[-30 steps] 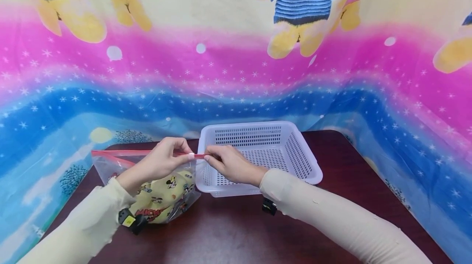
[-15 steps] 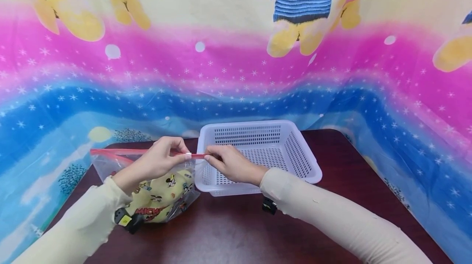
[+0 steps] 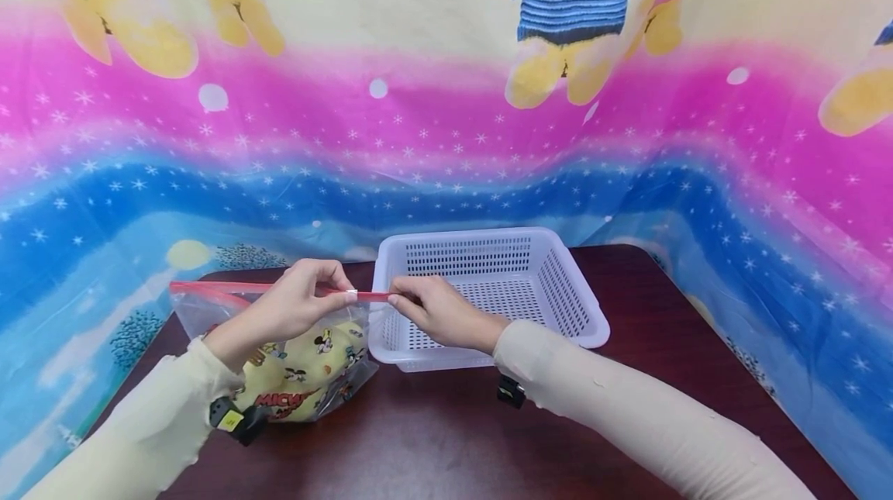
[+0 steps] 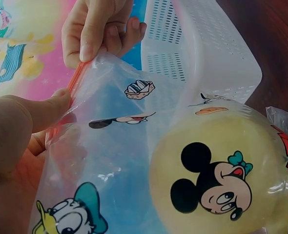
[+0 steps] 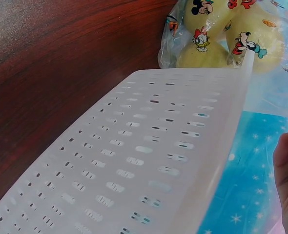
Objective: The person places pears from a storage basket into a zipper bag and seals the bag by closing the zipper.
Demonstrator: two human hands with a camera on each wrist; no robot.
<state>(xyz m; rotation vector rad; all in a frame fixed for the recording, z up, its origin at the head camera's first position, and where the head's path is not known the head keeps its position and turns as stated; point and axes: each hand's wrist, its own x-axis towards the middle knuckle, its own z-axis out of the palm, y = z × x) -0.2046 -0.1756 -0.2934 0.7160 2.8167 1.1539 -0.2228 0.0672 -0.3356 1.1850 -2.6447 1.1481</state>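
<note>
A clear zip bag [image 3: 202, 318] with cartoon prints and a red zip strip [image 3: 373, 297] stands on the left of the table. Round yellow-green fruits [image 5: 202, 56] fill its lower part. Near the bag's right top corner, my left hand [image 3: 296, 306] pinches the strip at a small white slider [image 3: 352, 293], thumb towards me. My right hand [image 3: 446, 312] pinches the strip's right end, just beyond the slider. In the left wrist view the strip runs taut between both hands. Only the edge of the right hand's fingers [image 5: 286, 163] shows in the right wrist view.
Right behind the bag and under my right hand stands a white perforated plastic basket [image 3: 589, 314] on the dark red-brown table [image 3: 446, 446]. A colourful cartoon curtain [image 3: 446, 136] hangs around the table's back and sides.
My left hand has slid slightly left along the red strip with the white slider, so a longer stretch shows between the hands. My right hand has stayed nearly in place.
</note>
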